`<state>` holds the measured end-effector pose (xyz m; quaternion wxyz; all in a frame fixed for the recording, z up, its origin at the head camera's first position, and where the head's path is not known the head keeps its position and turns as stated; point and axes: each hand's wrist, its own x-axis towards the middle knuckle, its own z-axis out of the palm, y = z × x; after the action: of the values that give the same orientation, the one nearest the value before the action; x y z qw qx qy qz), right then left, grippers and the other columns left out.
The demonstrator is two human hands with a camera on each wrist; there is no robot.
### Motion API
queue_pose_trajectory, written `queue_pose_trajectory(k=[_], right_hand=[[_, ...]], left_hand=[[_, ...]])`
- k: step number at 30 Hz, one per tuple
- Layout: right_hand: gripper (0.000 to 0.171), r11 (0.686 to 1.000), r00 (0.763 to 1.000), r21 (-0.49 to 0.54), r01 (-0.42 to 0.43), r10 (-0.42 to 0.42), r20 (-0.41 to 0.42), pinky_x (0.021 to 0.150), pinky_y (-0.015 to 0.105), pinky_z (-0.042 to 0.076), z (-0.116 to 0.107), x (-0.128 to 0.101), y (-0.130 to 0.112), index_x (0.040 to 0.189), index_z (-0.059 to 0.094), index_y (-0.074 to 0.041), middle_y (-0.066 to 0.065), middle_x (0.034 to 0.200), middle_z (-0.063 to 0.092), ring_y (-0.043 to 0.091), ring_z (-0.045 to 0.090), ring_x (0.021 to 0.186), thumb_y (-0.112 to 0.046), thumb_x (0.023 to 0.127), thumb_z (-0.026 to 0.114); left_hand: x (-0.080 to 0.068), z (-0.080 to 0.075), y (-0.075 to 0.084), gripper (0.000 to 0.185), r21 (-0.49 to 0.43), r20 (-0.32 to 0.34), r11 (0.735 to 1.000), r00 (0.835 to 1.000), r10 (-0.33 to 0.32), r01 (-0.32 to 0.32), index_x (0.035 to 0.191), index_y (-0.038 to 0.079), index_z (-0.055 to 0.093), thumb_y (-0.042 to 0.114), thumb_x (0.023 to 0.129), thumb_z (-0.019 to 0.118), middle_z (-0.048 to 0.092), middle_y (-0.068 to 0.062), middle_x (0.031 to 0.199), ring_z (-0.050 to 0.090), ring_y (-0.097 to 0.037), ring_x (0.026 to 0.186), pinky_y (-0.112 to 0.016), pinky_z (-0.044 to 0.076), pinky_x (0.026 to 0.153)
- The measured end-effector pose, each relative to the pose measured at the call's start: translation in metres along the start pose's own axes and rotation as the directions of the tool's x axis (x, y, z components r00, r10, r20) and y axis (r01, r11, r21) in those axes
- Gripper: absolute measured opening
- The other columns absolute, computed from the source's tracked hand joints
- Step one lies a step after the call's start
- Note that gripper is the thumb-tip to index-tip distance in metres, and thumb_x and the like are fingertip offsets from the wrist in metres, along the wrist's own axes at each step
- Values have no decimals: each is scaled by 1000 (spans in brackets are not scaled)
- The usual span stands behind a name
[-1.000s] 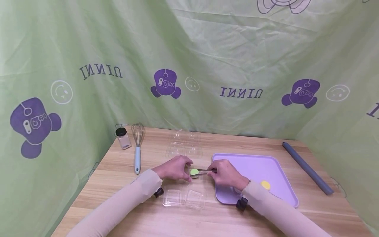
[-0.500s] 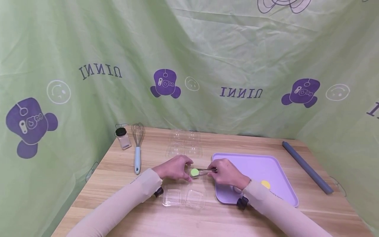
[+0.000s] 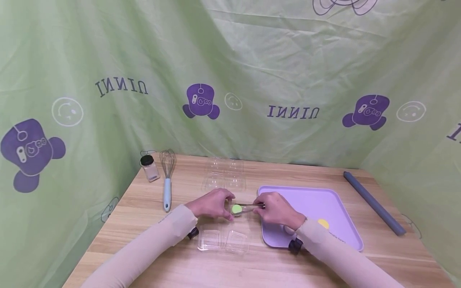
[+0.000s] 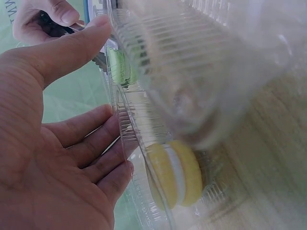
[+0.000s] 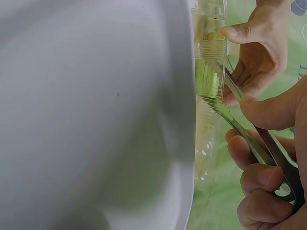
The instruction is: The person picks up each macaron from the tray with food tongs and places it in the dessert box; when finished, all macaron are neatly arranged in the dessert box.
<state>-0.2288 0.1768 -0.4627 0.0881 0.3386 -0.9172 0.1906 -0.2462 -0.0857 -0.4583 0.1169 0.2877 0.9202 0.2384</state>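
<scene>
My right hand (image 3: 275,209) grips metal tongs (image 5: 247,139) whose toothed tips reach into a clear plastic box (image 4: 128,112). Between those tips, in the right wrist view, stands a green macaron (image 5: 207,81); from above it shows as a green disc (image 3: 236,209). My left hand (image 3: 212,204) holds the box from its left side, thumb at the near edge and fingertips along the wall. A yellow macaron with white filling (image 4: 175,173) sits inside the same box, near those fingertips. The box's raised lid blurs part of the left wrist view.
A purple tray (image 3: 309,196) lies at right, bearing a yellow macaron (image 3: 323,223). In front is another clear clamshell (image 3: 223,241), standing open; behind is a clear cupped tray (image 3: 225,178). Left stand a whisk (image 3: 167,188) and a black-lidded jar (image 3: 149,169). A grey rod (image 3: 374,204) lies far right.
The tongs' arms look slightly farther apart, and the green macaron shows more of its round face. The right hand has shifted a little to the right; the left hand keeps its place.
</scene>
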Motion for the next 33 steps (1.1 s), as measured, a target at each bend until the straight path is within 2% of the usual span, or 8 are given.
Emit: queue_pose_trajectory(k=[7,12,18,21,27,30,33], right_hand=[[15,999,1000,-44,-6,5,-27,54,17,44,-5,-2,-1,93,79,-15,-9,77,72,-1,50,62,-23,81,81],[15,998,998,-59,23,-27,-58,56,17,46,-11,-4,0,93,79,-15,-9,79,73,-2,52,63,-24,80,82],[12,998,990,-45,37,-43,-135,57,17,49,-22,-5,2,90,79,-15,-10,77,72,-3,57,65,-21,80,83],[14,999,987,-33,19,-24,-157,59,19,52,-28,-8,5,91,79,-13,-8,77,73,-1,61,66,-21,80,84],[16,999,977,-13,-52,48,-207,65,26,58,-40,-20,16,95,79,-13,-2,86,77,7,68,73,-20,81,84],[15,996,965,-6,-91,87,-247,67,31,59,-48,-30,23,95,79,-13,-2,88,77,10,69,76,-18,81,83],[15,990,953,-12,-139,130,-274,68,33,58,-56,-40,30,95,79,-13,-2,89,77,12,69,77,-18,82,82]], left_hand=[[0,1,2,85,10,-5,1000,1000,4,-4,137,2,58,38,68,92,69,-9,126,60,-27,122,-46,50,111],[-2,-2,2,90,-30,-2,999,1000,-21,21,143,3,53,39,70,91,65,-12,136,58,-32,130,-49,47,115],[-8,-18,6,85,-77,-92,997,995,-30,23,145,6,53,38,74,88,62,-11,140,55,-33,134,-53,45,116],[-19,-28,10,83,-96,-161,995,986,-32,17,144,9,54,40,75,87,61,-9,142,53,-32,136,-56,43,117],[-45,-40,10,81,-120,-301,992,954,-6,-31,140,14,58,49,73,88,63,-4,136,59,-26,123,-50,52,106],[-61,-41,8,78,-159,-325,986,946,-7,-47,139,13,59,44,73,88,63,-4,133,60,-27,119,-51,53,103],[-78,-39,7,77,-184,-319,982,948,-22,-40,139,12,58,40,73,89,64,-5,132,60,-31,119,-53,52,103]])
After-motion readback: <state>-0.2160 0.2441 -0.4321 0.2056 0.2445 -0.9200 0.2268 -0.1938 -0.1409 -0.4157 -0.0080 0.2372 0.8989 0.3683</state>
